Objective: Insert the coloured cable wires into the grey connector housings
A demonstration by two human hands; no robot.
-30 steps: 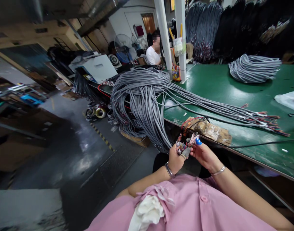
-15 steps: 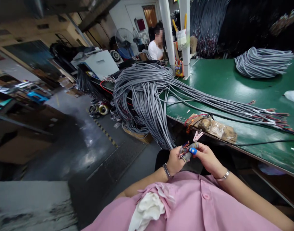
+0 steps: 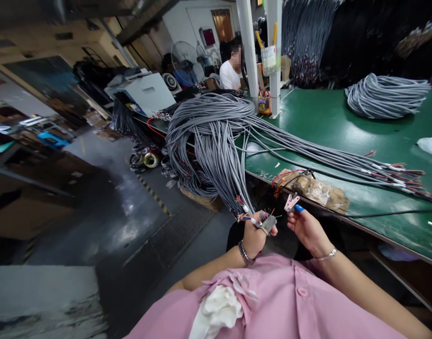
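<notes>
My left hand (image 3: 254, 240), its thumb in a grey covering, is closed around a grey cable end whose thin coloured wires (image 3: 268, 214) fan out above the fingers. Beside it, another stripped end with a white band (image 3: 244, 207) hangs among the cables. My right hand (image 3: 307, 233) is held apart to the right, fingers drawn together, one tip wrapped in blue. Those fingertips are right by a pink clothespin (image 3: 291, 202) at the bench edge; whether they touch it, or what they pinch, I cannot make out.
A thick bundle of grey cables (image 3: 216, 136) drapes over the green bench (image 3: 318, 122), stripped ends lying to the right. A taped wooden block (image 3: 314, 188) sits along the front edge. A coil (image 3: 385, 96) lies farther back. Behind a white post (image 3: 248, 52) sits a person (image 3: 230, 75).
My hands, together before, have separated. The right has moved right to beside the clothespin; the left keeps the cable end, and its coloured wires now spread out above the fingers.
</notes>
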